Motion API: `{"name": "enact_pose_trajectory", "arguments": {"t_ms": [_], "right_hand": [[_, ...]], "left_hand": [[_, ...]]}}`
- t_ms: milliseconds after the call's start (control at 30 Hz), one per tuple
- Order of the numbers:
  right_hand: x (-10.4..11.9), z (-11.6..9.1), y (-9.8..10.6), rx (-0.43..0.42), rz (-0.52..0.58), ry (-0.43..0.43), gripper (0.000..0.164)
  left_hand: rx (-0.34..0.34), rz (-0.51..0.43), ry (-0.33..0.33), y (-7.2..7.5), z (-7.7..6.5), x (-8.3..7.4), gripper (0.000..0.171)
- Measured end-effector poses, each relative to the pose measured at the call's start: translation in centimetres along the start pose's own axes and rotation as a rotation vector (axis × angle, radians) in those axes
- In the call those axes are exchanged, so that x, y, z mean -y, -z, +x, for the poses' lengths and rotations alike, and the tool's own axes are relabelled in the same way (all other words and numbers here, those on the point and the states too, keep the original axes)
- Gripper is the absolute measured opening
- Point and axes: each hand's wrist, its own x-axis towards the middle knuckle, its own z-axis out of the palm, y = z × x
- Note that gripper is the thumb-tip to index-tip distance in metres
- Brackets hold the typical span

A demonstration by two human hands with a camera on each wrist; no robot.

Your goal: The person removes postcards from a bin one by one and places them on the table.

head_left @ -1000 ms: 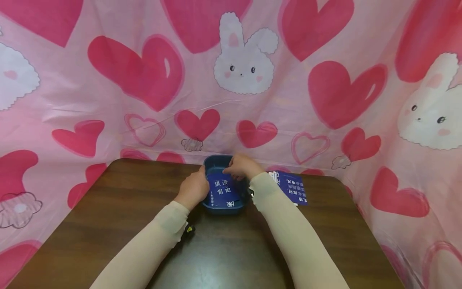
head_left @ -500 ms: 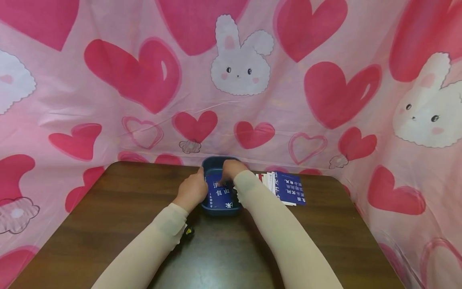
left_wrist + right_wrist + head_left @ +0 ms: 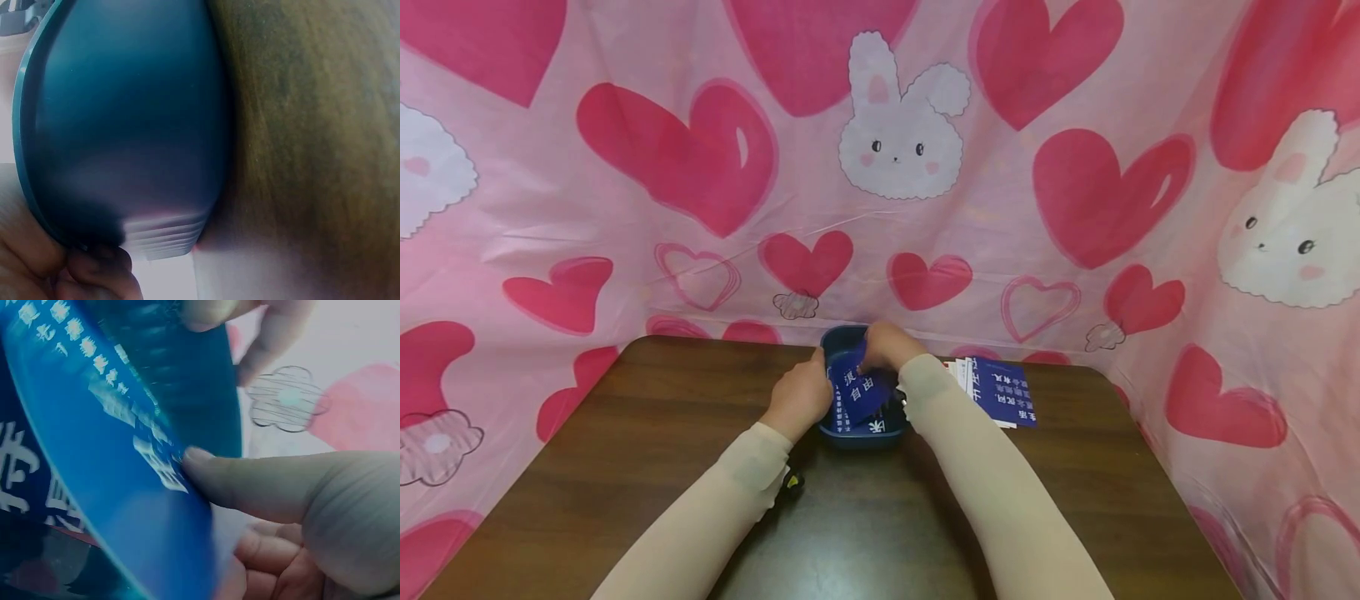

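A dark blue plastic bin (image 3: 863, 442) stands near the table's back edge. My left hand (image 3: 802, 392) grips its left rim; in the left wrist view the curled fingers (image 3: 100, 272) hold on at the lip of the bin's wall (image 3: 131, 112). Inside the bin, my right hand (image 3: 891, 346) pinches a blue card (image 3: 865, 398) with white Chinese characters. The right wrist view shows the thumb (image 3: 250, 484) pressed on the card's face while the card (image 3: 125, 469) bends and tilts up. Under it lies another blue printed card (image 3: 842, 423).
Right of the bin, a fanned pile of blue and white cards (image 3: 1006, 392) lies on the brown wooden table (image 3: 715, 392). A pink curtain (image 3: 820, 200) with hearts and rabbits hangs behind the table and along its sides.
My right hand reached down onto the top card and now lifts and tilts it, uncovering more of the card beneath. The left hand stays on the bin's rim.
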Motion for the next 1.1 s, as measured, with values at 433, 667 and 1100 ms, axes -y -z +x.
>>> {"name": "enact_pose_trajectory", "arguments": {"t_ms": [433,667,1100], "right_hand": [[0.4,-7.6,4.2,-0.112,0.265,0.008,0.046],[-4.3,-9.7,6.3,-0.126,0.435,-0.063,0.065],[-14.1,-14.3,9.7,-0.218,0.649,-0.201,0.053]], "left_hand": [[-0.014,0.010,0.003,-0.2,0.0,0.1,0.065],[-0.018,0.021,0.013,-0.3,0.1,0.0,0.066],[-0.008,0.025,0.025,-0.3,0.0,-0.2,0.068]]}}
